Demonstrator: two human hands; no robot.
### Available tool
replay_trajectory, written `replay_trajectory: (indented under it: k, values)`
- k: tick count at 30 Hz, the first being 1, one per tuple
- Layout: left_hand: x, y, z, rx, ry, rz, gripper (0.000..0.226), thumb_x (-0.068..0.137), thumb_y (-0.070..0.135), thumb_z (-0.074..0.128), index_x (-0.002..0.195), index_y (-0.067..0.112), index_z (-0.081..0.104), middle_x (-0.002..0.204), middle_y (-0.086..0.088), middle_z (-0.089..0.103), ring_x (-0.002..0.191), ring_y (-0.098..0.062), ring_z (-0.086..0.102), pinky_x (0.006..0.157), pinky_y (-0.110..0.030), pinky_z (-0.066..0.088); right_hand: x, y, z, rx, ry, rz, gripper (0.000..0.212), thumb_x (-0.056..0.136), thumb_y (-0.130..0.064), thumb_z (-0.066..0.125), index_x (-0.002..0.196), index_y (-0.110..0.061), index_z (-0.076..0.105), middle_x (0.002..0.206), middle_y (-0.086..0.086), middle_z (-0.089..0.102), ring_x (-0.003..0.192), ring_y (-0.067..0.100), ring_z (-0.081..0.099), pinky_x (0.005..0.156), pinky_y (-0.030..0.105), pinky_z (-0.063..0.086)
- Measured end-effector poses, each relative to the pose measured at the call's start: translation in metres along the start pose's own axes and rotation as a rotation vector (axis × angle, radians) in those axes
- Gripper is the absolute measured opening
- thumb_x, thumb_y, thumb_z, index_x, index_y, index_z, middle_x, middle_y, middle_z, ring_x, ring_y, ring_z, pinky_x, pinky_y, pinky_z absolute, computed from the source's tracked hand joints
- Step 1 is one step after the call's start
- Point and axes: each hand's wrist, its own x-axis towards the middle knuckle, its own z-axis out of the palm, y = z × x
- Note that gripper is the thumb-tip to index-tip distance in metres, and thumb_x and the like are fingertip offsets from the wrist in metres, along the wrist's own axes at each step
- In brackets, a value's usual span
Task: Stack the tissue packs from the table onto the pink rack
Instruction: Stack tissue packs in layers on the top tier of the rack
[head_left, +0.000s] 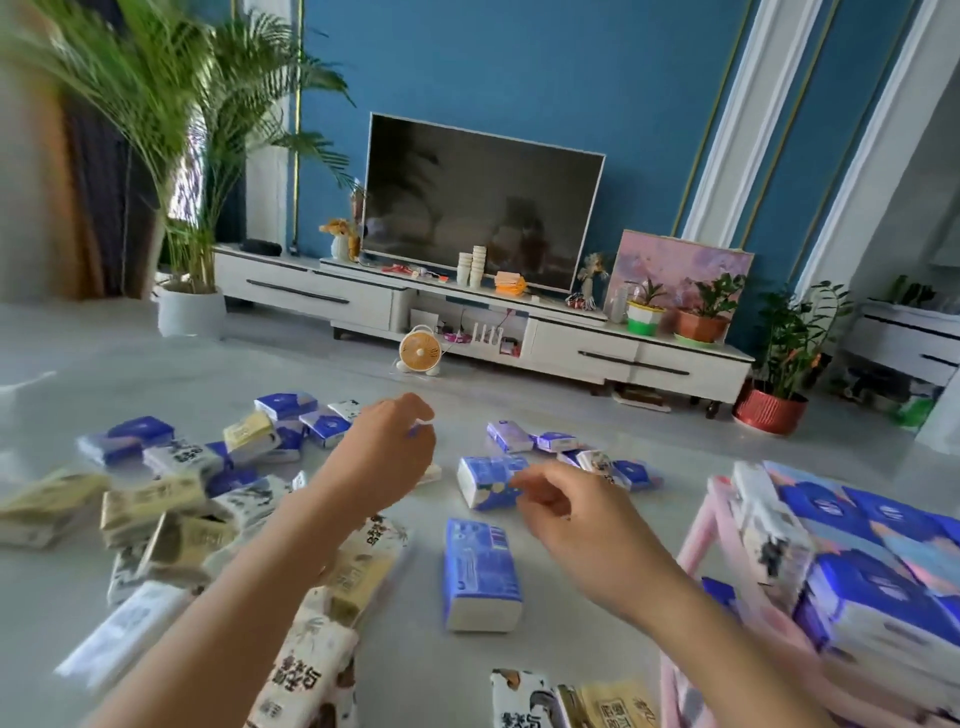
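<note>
Patterned pack (304, 670), long axis toward television (483, 202)

Blue wall (519, 67), white TV cabinet (587, 345)

Brightly, evenly daylit, with soft shadows only. Blurred by motion at left and right edges, bowed by wide-angle distortion; dull reflections in television (483, 202).

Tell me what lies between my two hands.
Head view: a blue tissue pack lies between the left hand and the right hand, nearer the right one, with bare table toward the left one.
</note>
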Motion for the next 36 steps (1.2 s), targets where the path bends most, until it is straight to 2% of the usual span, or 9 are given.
replay_trajectory:
  k: [5,9,12,16,24,27,30,34,36]
  values:
    - [0.02,-0.02,0.02,0.025,-0.063,0.016,0.032,0.095,0.018,0.042,0.126,0.014,0.051,0.127,-0.007,0.054,0.112,-0.022,0.053,0.083,-0.022,0.039,0.067,0.042,0.05,0.121,0.077,0.299,0.019,0.087,-0.004,0.045,0.093,-0.014,0.06,0.074,-0.009,0.054,0.062,0.004,0.049,0.047,0.006,0.034]
    - [0.039,-0.026,0.049,-0.076,-0.115,0.017,0.032,0.095,0.02,0.041,0.127,0.018,0.05,0.129,-0.002,0.052,0.114,-0.018,0.05,0.087,-0.021,0.036,0.124,0.078,0.062,0.041,0.268,0.422,0.031,0.085,-0.003,0.044,0.114,-0.006,0.055,0.103,0.009,0.06,0.088,0.023,0.052,0.068,0.027,0.039]
    - [0.049,-0.031,0.07,-0.175,-0.124,-0.004,0.032,0.096,0.02,0.04,0.127,0.021,0.048,0.128,0.001,0.052,0.113,-0.015,0.05,0.082,-0.019,0.035,0.163,0.111,0.058,-0.193,0.349,0.435,0.036,0.087,-0.007,0.046,0.123,-0.009,0.048,0.118,0.015,0.055,0.101,0.029,0.053,0.077,0.03,0.04]
    - [0.056,-0.039,0.093,-0.305,-0.089,-0.035,0.032,0.096,0.02,0.037,0.126,0.024,0.047,0.126,0.006,0.051,0.108,-0.01,0.049,0.082,-0.019,0.036,0.211,0.154,0.049,-0.476,0.25,0.44,0.053,0.09,-0.017,0.045,0.141,-0.02,0.03,0.135,0.014,0.04,0.121,0.03,0.043,0.097,0.04,0.04]
    - [0.065,-0.05,0.11,-0.208,-0.109,-0.061,0.028,0.097,0.03,0.036,0.124,0.034,0.041,0.127,0.013,0.047,0.117,-0.005,0.046,0.091,-0.019,0.037,0.284,0.186,0.071,-0.679,-0.019,0.494,0.071,0.086,-0.068,0.029,0.146,-0.033,0.017,0.146,0.013,0.034,0.135,0.031,0.03,0.11,0.044,0.021]
    - [0.065,-0.052,0.109,-0.222,-0.078,-0.053,0.026,0.096,0.031,0.036,0.122,0.035,0.041,0.123,0.014,0.048,0.114,-0.002,0.048,0.088,-0.018,0.039,0.292,0.181,0.087,-0.718,-0.078,0.501,0.064,0.085,-0.069,0.031,0.139,-0.036,0.031,0.142,0.014,0.035,0.131,0.032,0.033,0.105,0.041,0.025]
    - [0.065,-0.054,0.11,-0.244,-0.08,-0.055,0.026,0.096,0.029,0.037,0.12,0.034,0.043,0.119,0.013,0.05,0.111,-0.003,0.049,0.087,-0.019,0.04,0.293,0.173,0.083,-0.571,-0.106,0.531,0.059,0.072,-0.069,0.05,0.119,-0.033,0.047,0.13,0.011,0.043,0.119,0.031,0.04,0.099,0.039,0.035]
    - [0.065,-0.059,0.112,-0.293,-0.061,-0.092,0.024,0.095,0.022,0.04,0.116,0.03,0.049,0.117,0.011,0.054,0.106,-0.006,0.053,0.079,-0.015,0.039,0.279,0.153,0.082,-0.551,-0.2,0.564,0.07,0.063,-0.055,0.065,0.121,-0.025,0.039,0.126,0.014,0.041,0.113,0.031,0.044,0.087,0.036,0.041]
    - [0.063,-0.06,0.108,-0.318,-0.062,-0.102,0.02,0.094,0.018,0.042,0.106,0.032,0.051,0.111,0.01,0.055,0.101,-0.007,0.054,0.067,-0.01,0.036,0.266,0.145,0.092,-0.543,-0.183,0.487,0.056,0.067,-0.044,0.065,0.115,-0.022,0.043,0.122,0.013,0.046,0.108,0.03,0.048,0.082,0.033,0.041]
